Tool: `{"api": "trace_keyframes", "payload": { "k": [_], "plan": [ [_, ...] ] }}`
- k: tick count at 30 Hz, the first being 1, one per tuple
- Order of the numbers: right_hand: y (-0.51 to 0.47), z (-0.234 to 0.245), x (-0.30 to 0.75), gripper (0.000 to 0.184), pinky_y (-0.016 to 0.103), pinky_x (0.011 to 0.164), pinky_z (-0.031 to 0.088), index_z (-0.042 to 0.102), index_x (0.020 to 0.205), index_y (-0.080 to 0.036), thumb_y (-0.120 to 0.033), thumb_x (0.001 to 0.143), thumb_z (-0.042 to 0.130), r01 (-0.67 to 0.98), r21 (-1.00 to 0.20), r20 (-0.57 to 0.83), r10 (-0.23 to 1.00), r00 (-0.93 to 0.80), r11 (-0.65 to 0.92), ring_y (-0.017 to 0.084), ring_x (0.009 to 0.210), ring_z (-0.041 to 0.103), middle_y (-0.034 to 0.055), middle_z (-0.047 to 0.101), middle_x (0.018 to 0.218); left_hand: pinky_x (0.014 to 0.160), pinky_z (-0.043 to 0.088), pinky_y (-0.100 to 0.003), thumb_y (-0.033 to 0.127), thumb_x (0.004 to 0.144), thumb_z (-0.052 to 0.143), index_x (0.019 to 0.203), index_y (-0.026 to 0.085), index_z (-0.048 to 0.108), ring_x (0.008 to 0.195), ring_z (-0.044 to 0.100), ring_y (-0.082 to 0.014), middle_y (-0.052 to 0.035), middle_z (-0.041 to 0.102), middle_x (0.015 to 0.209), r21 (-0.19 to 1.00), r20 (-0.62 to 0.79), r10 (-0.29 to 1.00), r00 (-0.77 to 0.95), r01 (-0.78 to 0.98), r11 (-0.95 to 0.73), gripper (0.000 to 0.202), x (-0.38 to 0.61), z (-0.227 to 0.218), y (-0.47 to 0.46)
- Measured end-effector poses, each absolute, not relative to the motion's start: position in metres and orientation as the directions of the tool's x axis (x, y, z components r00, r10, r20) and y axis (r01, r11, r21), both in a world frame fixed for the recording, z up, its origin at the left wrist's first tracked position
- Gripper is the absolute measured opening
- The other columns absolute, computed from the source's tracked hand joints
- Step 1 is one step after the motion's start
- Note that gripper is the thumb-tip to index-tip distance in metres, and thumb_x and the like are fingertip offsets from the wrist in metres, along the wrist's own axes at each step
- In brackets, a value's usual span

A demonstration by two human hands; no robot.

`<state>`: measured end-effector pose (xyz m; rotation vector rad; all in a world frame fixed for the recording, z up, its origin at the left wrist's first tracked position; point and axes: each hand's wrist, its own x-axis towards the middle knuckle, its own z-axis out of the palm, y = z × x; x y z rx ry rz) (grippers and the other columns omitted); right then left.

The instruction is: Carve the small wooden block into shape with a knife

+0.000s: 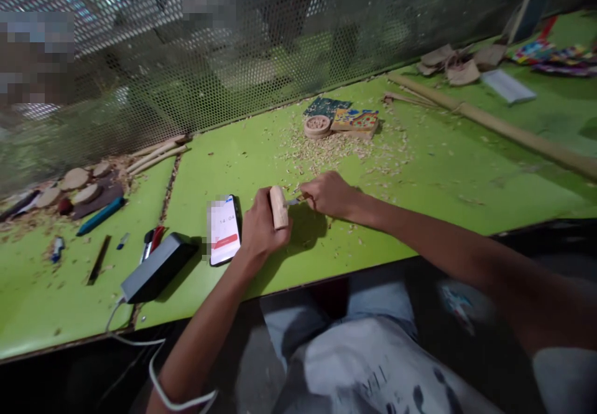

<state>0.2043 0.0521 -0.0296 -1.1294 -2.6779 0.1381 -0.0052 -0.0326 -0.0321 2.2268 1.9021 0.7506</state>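
Note:
My left hand (262,224) is wrapped round a pale piece of wood (279,207), held upright just above the green table. In my right hand (329,194), fingers closed, is a small carving knife (293,201) whose metal blade points left at the wood. The blade's tip meets or nearly meets the wood's right side; I cannot tell which. My fingers hide the knife's handle. Close to the left hand lies a phone (226,230) with a lit screen. Wood shavings (321,153) are scattered on the table beyond both hands.
A round wooden dish (318,127) and a painted block (355,122) sit beyond my hands. At left are a black box (158,268) with a white cable, a teal pen (100,215) and wood slices (75,179). A long pole (504,127) lies right; perforated mesh (261,59) borders the back.

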Motion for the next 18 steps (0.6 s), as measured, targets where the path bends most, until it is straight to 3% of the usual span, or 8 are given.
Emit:
{"api": "trace_keyframes", "payload": {
  "k": [10,18],
  "plan": [
    [0.032,-0.024,0.196,0.023,0.031,0.062,0.022,0.077,0.088,-0.016,-0.020,0.091,0.054,0.606,-0.169,0.091,0.624,-0.776,0.778,0.016,0.065,0.057,0.0080,0.077,0.082,0.065,0.046,-0.040,0.038,0.077,0.059,0.124,0.022,0.044,0.082,0.068,-0.0310,-0.0120,0.070,0.106,0.466,0.264,0.953,0.148,0.846,-0.260,0.052,0.000,-0.031,-0.030],
    [0.031,-0.025,0.197,0.032,0.033,0.060,0.018,0.075,0.101,-0.014,-0.018,0.102,0.044,0.607,-0.104,0.200,0.614,-0.763,0.788,0.018,0.067,0.061,0.0090,0.079,0.086,0.063,0.041,-0.038,0.032,0.075,0.054,0.115,0.022,0.049,0.071,0.060,-0.0257,-0.0066,0.068,0.090,0.565,0.224,0.946,0.233,0.760,-0.321,0.041,0.005,-0.033,-0.032]
  ]
}}
